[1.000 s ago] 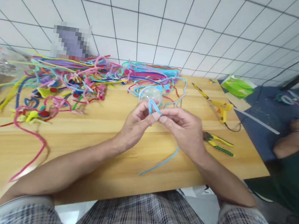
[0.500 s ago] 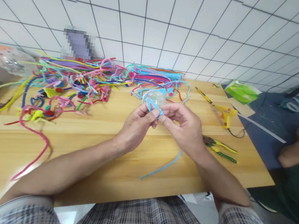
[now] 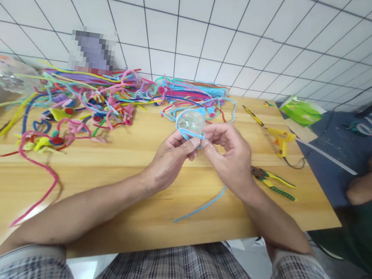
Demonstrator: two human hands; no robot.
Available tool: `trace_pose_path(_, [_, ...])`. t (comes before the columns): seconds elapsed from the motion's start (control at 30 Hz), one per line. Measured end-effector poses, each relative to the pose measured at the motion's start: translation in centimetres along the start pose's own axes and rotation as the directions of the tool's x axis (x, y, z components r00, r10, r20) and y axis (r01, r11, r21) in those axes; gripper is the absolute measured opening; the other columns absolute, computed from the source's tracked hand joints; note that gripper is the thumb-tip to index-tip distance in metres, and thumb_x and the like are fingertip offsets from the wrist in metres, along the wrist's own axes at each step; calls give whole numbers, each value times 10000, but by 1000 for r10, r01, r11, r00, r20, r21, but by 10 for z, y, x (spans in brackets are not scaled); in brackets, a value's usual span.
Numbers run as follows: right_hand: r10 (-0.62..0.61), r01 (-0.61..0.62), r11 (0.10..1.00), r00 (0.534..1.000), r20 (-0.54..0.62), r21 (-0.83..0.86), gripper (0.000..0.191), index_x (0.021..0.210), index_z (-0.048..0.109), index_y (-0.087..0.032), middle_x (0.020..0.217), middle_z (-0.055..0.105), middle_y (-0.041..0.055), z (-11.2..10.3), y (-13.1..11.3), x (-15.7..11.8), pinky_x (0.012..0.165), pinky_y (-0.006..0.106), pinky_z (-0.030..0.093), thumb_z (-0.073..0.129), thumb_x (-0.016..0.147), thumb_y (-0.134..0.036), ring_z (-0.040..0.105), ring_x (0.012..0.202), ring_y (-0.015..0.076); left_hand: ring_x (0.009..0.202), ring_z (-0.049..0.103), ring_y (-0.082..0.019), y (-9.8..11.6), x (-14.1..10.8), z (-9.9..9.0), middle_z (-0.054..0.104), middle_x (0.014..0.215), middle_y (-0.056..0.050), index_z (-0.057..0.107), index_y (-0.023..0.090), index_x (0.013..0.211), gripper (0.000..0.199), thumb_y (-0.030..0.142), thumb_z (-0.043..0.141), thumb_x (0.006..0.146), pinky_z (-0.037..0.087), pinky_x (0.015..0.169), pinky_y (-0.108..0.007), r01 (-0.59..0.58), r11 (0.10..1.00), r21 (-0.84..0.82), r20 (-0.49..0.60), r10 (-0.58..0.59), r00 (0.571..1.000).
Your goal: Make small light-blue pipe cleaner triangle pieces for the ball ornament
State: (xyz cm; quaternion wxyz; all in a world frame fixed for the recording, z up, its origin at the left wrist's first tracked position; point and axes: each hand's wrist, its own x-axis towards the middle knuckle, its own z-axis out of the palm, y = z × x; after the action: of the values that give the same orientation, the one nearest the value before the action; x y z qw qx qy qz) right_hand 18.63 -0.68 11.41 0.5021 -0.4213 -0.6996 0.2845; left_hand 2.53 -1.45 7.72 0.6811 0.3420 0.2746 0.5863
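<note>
One blue loop (image 3: 189,134) lowered, one ball (image 3: 191,122)

Bright light, slight blur, stretched edges

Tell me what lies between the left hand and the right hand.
In the head view, a bent light-blue pipe cleaner lies between the left hand and right hand, at their fingertips; a clear ball shows just above it.

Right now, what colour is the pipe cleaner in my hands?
The pipe cleaner is light blue, best seen in the head view.
</note>
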Motion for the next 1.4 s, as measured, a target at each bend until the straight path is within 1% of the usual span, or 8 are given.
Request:
trace_pose_path(0.23, [10,-12,999,999,42,40,174,1085,725,-268,945,783,-7,-12,0,7,815,324,656,824,953,-322,732,819,156,738,583,-137,0,0,-6,730,808,11,840,239,987,390,548,1015,826,485,728,-288,-83,981,173,23,80,997])
trace_pose_path(0.4, [-2,1,1000,993,116,10,157,1070,731,-269,930,769,-10,-18,-1,9,818,325,636,832,970,-334,721,827,161,880,679,-170,9,3,-10,816,1065,-34,840,250,1077,370,476,1014,840,556,827,-305,-267,902,338,95,250,964])
trace_pose_path(0.53, [-19,15,999,990,142,30,161,1087,722,-265,961,770,-11,-18,1,8,831,317,625,819,959,-282,731,849,154,821,669,-175,13,5,-12,797,919,-30,857,237,1002,252,449,957,907,546,796,-317,-307,824,475,148,269,952])
trace_pose_path(0.7, [-5,-2,999,990,141,48,218,1124,697,-265,1006,772,6,-14,3,7,868,338,619,811,940,-291,729,893,170,746,621,-139,13,9,-11,767,847,-2,826,227,934,347,492,1026,834,547,756,-291,-304,869,390,39,314,949])
trace_pose_path(0.8, [9,-12,1000,986,167,21,160,992,659,-260,896,717,-15,-11,3,7,806,332,574,802,922,-278,676,820,164,708,595,-118,11,12,-12,749,831,15,801,228,923,377,499,1039,813,555,742,-273,-302,892,337,9,318,948])
trace_pose_path(0.9, [35,-33,999,986,164,-10,179,856,606,-254,783,633,-37,-8,3,7,728,324,501,773,914,-275,597,739,152,714,605,-116,9,12,-13,762,871,11,807,232,961,337,454,1024,829,557,734,-266,-316,887,338,23,328,945])
trace_pose_path(1.1, [107,-109,994,984,142,3,144,802,614,-248,727,624,-36,-5,4,7,664,322,455,727,880,-293,567,673,146,682,598,-118,10,7,-12,716,776,20,801,224,924,228,368,974,887,564,741,-271,-295,888,353,90,282,955])
trace_pose_path(1.4, [130,-129,992,985,115,-9,166,774,573,-256,710,591,-40,-3,3,5,658,322,431,705,860,-306,536,674,144,681,618,-109,10,8,-10,716,755,20,782,209,882,310,425,1004,865,536,693,-239,-274,913,302,112,251,961])
